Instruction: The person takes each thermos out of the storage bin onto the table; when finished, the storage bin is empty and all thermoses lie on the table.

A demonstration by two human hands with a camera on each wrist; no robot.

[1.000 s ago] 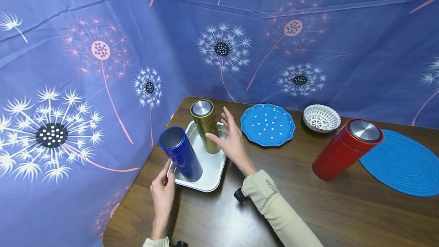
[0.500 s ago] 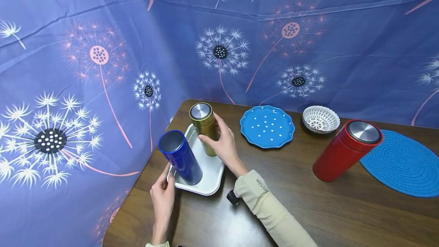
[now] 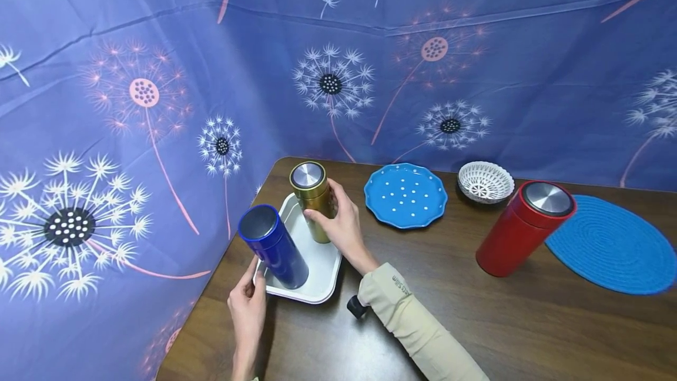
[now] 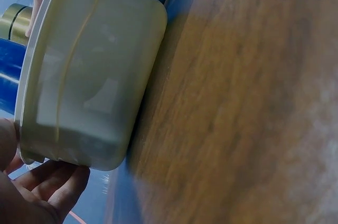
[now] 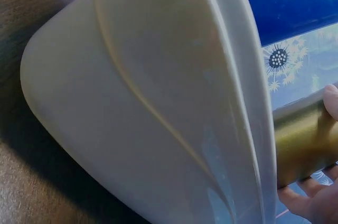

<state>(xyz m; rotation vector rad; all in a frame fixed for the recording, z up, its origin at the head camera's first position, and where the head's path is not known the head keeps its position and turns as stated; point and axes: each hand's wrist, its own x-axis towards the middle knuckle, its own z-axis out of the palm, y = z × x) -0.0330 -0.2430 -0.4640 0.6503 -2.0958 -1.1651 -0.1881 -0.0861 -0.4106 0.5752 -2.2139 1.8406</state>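
A blue cloth printed with dandelions (image 3: 338, 75) hangs behind a dark wooden table (image 3: 476, 322). At the table's far left corner a white tray (image 3: 317, 278) carries a gold flask (image 3: 312, 201) and a blue flask (image 3: 272, 246), both upright. The right hand (image 3: 341, 228) wraps its fingers round the gold flask. The left hand (image 3: 247, 307) pinches the tray's near rim beside the blue flask. A blue plate (image 3: 404, 194), a white basket (image 3: 485, 181), a red flask (image 3: 523, 228) and a blue mat (image 3: 613, 246) lie to the right.

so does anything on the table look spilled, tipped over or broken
Nothing stands out. The gold flask and blue flask stand upright in the white tray, the red flask upright on the table. Nothing looks spilled or cracked.
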